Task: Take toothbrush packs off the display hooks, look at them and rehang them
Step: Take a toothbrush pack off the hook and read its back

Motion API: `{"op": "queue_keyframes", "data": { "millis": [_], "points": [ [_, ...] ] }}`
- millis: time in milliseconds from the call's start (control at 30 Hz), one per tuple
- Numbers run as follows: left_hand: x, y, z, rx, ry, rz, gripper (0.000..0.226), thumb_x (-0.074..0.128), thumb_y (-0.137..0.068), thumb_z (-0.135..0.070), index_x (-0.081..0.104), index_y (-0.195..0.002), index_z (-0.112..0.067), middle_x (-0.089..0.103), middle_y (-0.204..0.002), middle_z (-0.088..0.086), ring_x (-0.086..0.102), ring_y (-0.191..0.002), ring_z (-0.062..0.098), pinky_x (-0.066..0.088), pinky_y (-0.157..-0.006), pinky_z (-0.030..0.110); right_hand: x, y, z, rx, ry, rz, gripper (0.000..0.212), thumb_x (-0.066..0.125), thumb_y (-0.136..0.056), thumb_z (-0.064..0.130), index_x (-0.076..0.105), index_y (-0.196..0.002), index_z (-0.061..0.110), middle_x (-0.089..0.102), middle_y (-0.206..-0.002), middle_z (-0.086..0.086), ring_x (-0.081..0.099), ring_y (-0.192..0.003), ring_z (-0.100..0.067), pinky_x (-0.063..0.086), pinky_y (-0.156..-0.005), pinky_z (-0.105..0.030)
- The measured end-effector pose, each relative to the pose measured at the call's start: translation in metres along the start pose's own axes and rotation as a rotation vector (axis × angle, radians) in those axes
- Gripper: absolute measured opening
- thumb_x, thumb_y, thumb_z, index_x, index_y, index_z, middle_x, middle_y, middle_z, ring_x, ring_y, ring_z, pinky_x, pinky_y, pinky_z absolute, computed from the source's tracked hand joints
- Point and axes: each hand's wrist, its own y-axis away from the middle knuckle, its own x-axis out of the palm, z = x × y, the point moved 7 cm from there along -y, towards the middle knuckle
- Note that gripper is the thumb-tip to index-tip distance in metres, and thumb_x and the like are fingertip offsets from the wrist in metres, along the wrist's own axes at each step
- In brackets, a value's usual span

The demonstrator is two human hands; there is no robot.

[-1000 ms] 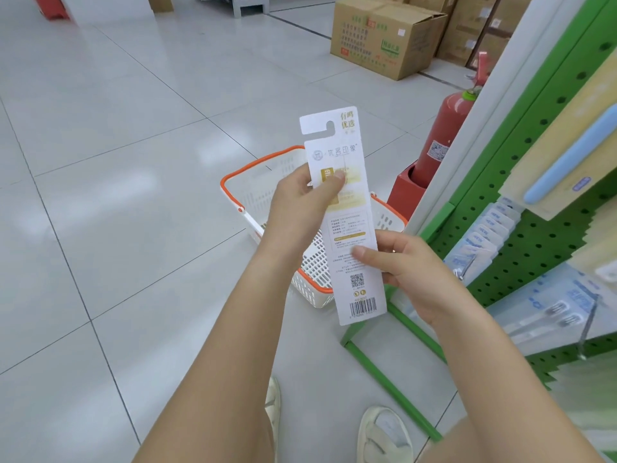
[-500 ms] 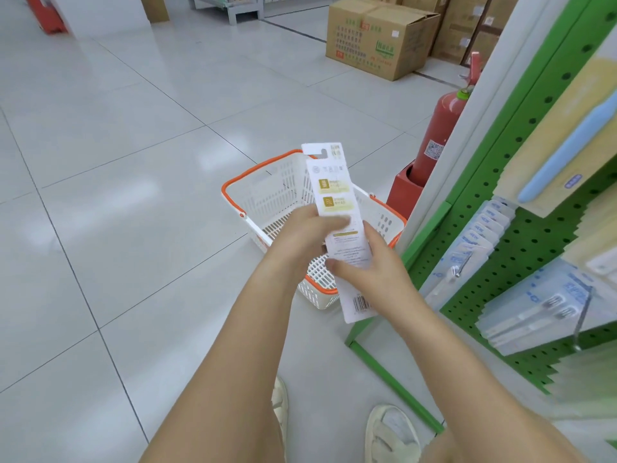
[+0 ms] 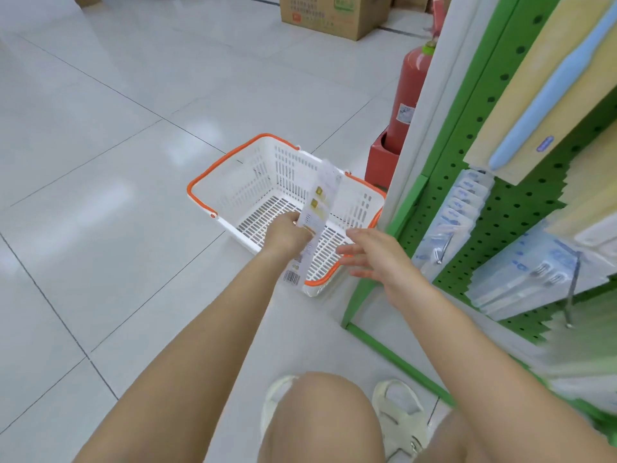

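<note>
My left hand (image 3: pixel 286 234) grips a long white toothbrush pack (image 3: pixel 317 212) by its middle, holding it tilted over the white basket (image 3: pixel 233 182) with orange rim. The pack's barcode end points toward me. My right hand (image 3: pixel 374 257) hovers just right of the pack with its fingers spread, touching nothing. On the green pegboard display (image 3: pixel 480 182) to the right, rows of clear toothbrush packs (image 3: pixel 457 208) hang on metal hooks (image 3: pixel 442 248). A large yellow pack with a blue toothbrush (image 3: pixel 547 91) hangs higher up.
A red fire extinguisher (image 3: pixel 409 95) stands in a red holder beside the display's white post. Cardboard boxes (image 3: pixel 327 13) sit on the tiled floor at the back. My knee and sandalled feet (image 3: pixel 400 419) are below, near the display's green base frame.
My right hand has let go of the pack and opened. My left hand has lowered the pack down over the basket, and the view has dipped as I crouch.
</note>
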Motion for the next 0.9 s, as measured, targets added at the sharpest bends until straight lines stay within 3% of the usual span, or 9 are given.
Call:
{"op": "queue_keyframes", "data": {
  "millis": [100, 167, 267, 367, 467, 633, 767, 900],
  "points": [
    [0.03, -0.028, 0.004, 0.069, -0.184, 0.065, 0.031, 0.05, -0.088, 0.0, 0.066, -0.113, -0.011, 0.063, -0.093, 0.007, 0.058, -0.073, 0.021, 0.043, -0.05, 0.023, 0.001, -0.005, -0.004, 0.037, 0.013, 0.045, 0.012, 0.049, -0.099, 0.025, 0.059, -0.099, 0.018, 0.07, -0.087, -0.004, 0.063, -0.069, -0.016, 0.048, -0.064, -0.025],
    [0.048, -0.047, 0.006, 0.104, -0.26, 0.09, 0.033, 0.051, -0.087, -0.001, 0.068, -0.114, -0.01, 0.068, -0.096, 0.012, 0.06, -0.072, 0.023, 0.049, -0.058, 0.028, 0.002, -0.006, -0.004, 0.047, 0.033, 0.079, 0.014, 0.048, -0.099, 0.027, 0.059, -0.094, 0.02, 0.07, -0.081, -0.003, 0.064, -0.067, -0.016, 0.049, -0.064, -0.025],
    [0.068, -0.075, 0.012, 0.111, -0.338, 0.103, 0.032, 0.052, -0.087, -0.002, 0.071, -0.112, -0.008, 0.07, -0.106, 0.016, 0.066, -0.096, 0.032, 0.053, -0.078, 0.035, 0.003, -0.01, -0.003, 0.051, 0.054, 0.1, 0.017, 0.048, -0.099, 0.029, 0.062, -0.101, 0.018, 0.072, -0.082, -0.002, 0.065, -0.067, -0.014, 0.05, -0.064, -0.023],
    [0.075, -0.099, 0.023, 0.073, -0.313, 0.092, 0.044, 0.043, -0.089, 0.004, 0.066, -0.123, -0.008, 0.064, -0.128, 0.012, 0.059, -0.116, 0.028, 0.049, -0.095, 0.034, 0.004, -0.015, -0.007, 0.064, 0.101, 0.095, 0.02, 0.049, -0.098, 0.032, 0.063, -0.104, 0.018, 0.073, -0.082, 0.0, 0.066, -0.064, -0.009, 0.052, -0.066, -0.024],
    [0.078, -0.107, 0.04, 0.01, -0.232, 0.098, 0.041, 0.042, -0.093, 0.004, 0.064, -0.125, -0.008, 0.061, -0.132, 0.009, 0.058, -0.112, 0.023, 0.043, -0.09, 0.026, 0.005, -0.018, -0.009, 0.062, 0.128, 0.105, 0.02, 0.049, -0.098, 0.034, 0.064, -0.1, 0.021, 0.073, -0.078, 0.004, 0.066, -0.063, -0.008, 0.053, -0.074, -0.029],
    [0.062, -0.09, 0.05, 0.001, -0.029, 0.013, 0.033, 0.049, -0.091, 0.0, 0.07, -0.114, -0.011, 0.069, -0.116, 0.004, 0.061, -0.113, 0.02, 0.042, -0.087, 0.023, -0.001, -0.013, 0.001, 0.024, 0.103, 0.07, 0.024, 0.047, -0.1, 0.034, 0.064, -0.1, 0.019, 0.072, -0.078, 0.003, 0.065, -0.061, -0.008, 0.05, -0.067, -0.024],
    [0.035, -0.037, 0.016, 0.124, 0.291, -0.088, 0.023, 0.056, -0.087, -0.001, 0.071, -0.095, -0.016, 0.07, -0.085, -0.01, 0.066, -0.085, 0.009, 0.046, -0.077, 0.024, -0.003, 0.003, 0.012, -0.078, 0.082, -0.017, 0.018, 0.048, -0.098, 0.026, 0.064, -0.096, 0.018, 0.07, -0.079, 0.0, 0.063, -0.063, -0.012, 0.047, -0.064, -0.024],
    [0.014, 0.039, -0.039, 0.298, 0.457, -0.067, 0.024, 0.056, -0.086, -0.002, 0.072, -0.089, -0.019, 0.072, -0.082, -0.008, 0.067, -0.077, 0.008, 0.053, -0.075, 0.021, -0.006, 0.037, 0.026, -0.226, 0.033, -0.068, 0.02, 0.047, -0.097, 0.018, 0.065, -0.087, 0.018, 0.069, -0.076, -0.002, 0.06, -0.059, -0.012, 0.045, -0.057, -0.022]
  ]
}}
